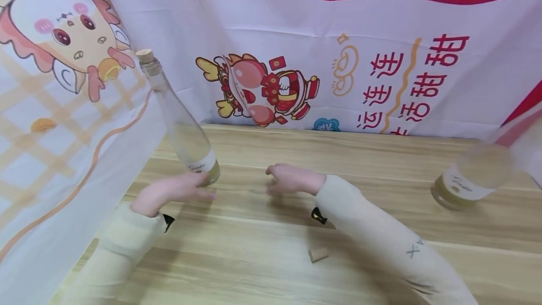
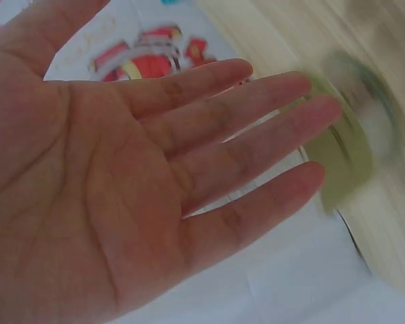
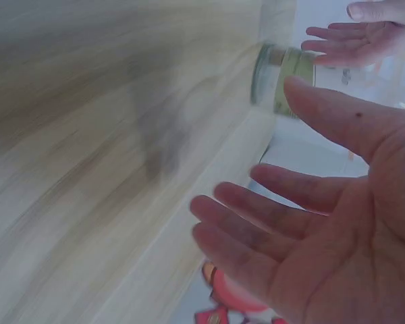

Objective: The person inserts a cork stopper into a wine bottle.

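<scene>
A clear glass bottle (image 1: pixel 186 131) with a cork in its neck and yellowish liquid at the bottom stands at the back left of the table. My left hand (image 1: pixel 175 189) is beside its base, overlapping the label in the head view. In the left wrist view the left hand's fingers (image 2: pixel 243 155) are straight and spread, the bottle's liquid showing past their tips. To the right of that bottle, my right hand (image 1: pixel 292 179) hovers over the table with nothing in it. Its fingers (image 3: pixel 250 236) extend, thumb apart, in the right wrist view.
A second bottle (image 1: pixel 470 178) with the same label stands at the right. A small brown piece (image 1: pixel 318 254) lies on the wooden table (image 1: pixel 254 248) near the front. A printed cloth (image 1: pixel 271 18) hangs behind, and another (image 1: pixel 51 145) borders the left edge.
</scene>
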The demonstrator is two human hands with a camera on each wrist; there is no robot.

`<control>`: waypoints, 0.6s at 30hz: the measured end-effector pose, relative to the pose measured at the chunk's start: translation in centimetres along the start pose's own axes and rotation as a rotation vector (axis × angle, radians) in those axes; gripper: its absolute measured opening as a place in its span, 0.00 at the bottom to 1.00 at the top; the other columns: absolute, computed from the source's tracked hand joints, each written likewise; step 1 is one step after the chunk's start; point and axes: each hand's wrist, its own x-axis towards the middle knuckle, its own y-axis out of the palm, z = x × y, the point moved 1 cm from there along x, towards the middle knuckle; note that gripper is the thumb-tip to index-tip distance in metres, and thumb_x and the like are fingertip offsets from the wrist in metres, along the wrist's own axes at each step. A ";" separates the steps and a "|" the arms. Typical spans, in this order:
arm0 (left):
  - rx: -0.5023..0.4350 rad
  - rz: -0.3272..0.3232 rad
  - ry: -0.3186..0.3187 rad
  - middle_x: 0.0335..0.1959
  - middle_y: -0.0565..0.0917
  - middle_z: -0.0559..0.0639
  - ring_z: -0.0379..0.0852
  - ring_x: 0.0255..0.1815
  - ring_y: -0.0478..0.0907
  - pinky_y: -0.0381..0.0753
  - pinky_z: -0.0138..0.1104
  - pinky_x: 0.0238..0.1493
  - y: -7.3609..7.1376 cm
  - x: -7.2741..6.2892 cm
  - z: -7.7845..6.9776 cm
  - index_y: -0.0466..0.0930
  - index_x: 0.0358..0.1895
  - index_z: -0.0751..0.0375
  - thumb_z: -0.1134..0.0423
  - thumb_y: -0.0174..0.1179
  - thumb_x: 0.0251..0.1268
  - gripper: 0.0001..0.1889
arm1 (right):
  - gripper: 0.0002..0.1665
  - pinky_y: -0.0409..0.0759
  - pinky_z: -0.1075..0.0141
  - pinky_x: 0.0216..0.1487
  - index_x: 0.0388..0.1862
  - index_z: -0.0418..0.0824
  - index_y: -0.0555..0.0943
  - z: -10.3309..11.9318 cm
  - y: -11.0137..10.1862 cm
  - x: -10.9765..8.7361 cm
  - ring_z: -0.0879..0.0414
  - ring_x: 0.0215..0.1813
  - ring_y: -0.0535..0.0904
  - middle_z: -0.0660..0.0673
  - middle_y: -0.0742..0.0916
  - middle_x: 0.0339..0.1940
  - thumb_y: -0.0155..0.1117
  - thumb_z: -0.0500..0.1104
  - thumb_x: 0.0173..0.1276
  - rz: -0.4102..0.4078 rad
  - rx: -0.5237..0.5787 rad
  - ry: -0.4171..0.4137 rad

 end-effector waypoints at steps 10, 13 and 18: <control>0.116 0.096 0.043 0.61 0.68 0.64 0.58 0.62 0.64 0.64 0.46 0.62 1.2 4.7 -5.4 0.62 0.61 0.74 0.50 0.55 0.62 0.33 | 0.30 0.67 0.53 0.61 0.61 0.33 0.67 -4.8 -0.9 -5.4 0.45 0.61 0.69 0.36 0.74 0.59 0.59 0.47 0.64 -0.020 0.042 0.055; 0.139 0.106 0.052 0.60 0.69 0.63 0.56 0.62 0.65 0.64 0.45 0.62 1.7 6.2 -6.8 0.64 0.60 0.72 0.51 0.56 0.62 0.31 | 0.30 0.68 0.51 0.59 0.61 0.31 0.67 -6.0 -1.3 -7.0 0.42 0.59 0.70 0.34 0.75 0.58 0.58 0.46 0.65 -0.034 0.055 0.060; 0.142 0.135 0.053 0.60 0.70 0.60 0.53 0.61 0.67 0.64 0.43 0.62 2.5 8.3 -9.4 0.65 0.61 0.70 0.52 0.58 0.60 0.31 | 0.29 0.69 0.49 0.57 0.59 0.29 0.67 -7.9 -2.1 -9.6 0.40 0.58 0.71 0.32 0.76 0.55 0.57 0.46 0.66 -0.061 0.070 0.065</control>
